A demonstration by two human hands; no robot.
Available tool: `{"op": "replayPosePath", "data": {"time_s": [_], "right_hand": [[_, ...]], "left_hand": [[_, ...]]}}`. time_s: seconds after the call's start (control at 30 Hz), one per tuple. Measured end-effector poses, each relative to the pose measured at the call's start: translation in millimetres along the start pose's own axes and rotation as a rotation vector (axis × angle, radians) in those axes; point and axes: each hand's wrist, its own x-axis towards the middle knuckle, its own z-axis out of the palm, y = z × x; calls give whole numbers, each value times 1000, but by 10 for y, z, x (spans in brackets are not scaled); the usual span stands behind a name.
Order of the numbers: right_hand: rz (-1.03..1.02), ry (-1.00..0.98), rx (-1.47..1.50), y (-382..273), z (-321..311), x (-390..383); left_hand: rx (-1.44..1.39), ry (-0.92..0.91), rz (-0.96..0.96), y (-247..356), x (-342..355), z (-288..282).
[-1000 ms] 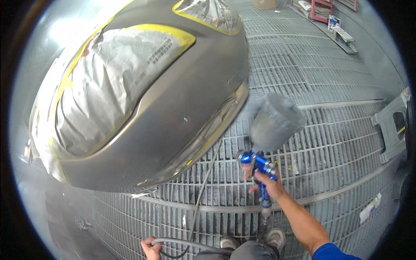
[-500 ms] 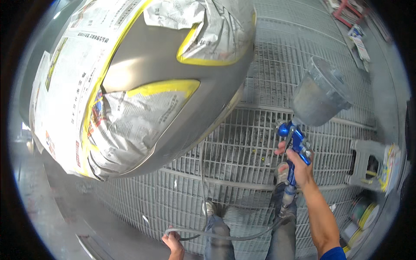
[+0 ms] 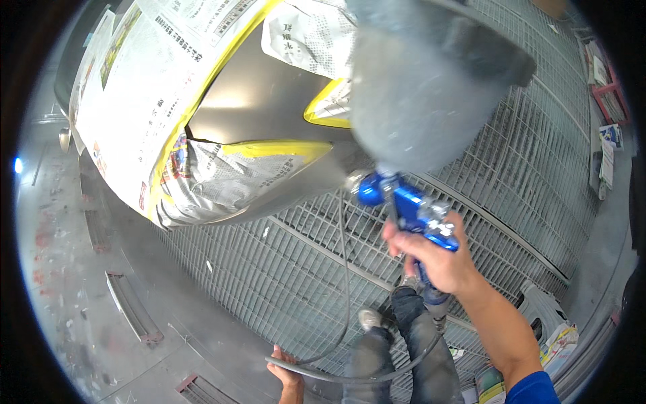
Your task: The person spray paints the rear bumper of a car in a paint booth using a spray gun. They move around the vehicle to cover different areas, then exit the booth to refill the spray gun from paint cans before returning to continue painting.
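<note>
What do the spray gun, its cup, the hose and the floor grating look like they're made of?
Spray gun: probably metal with a glossy blue finish, given its sharp highlights.
Cup: likely plastic, cloudy grey and matte, though blur leaves that open.
Hose: rubber or soft plastic, dull grey, judging by its smooth bends.
Floor grating: apparently metal, greyish, from its thin, straight-edged bars.

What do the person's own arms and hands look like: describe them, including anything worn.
The right hand is bare, with no glove, and the right forearm is uncovered up to a plain bright blue sleeve near the elbow. The left hand is ungloved too; its sleeve is out of view.
</note>
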Motion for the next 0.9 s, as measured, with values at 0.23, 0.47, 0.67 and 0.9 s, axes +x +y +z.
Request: {"op": "replayPosePath", "data": {"time_s": [0.23,0.47,0.67,0.9], "right_hand": [[-20,435,-221,-221,-920,-24],[-36,437,-144,-293,-1569,-269],[-95,389,-214,-441,-1904,-562],[-157,196,-294,-640,-2717,-404]], "left_hand": [[-87,180,-16,-141,-548,163],[-170,314,58,-666,-1061,349],[-244,325,22,-1181,-1709,695],[14,332,118,-1363,-2555,1489]]}}
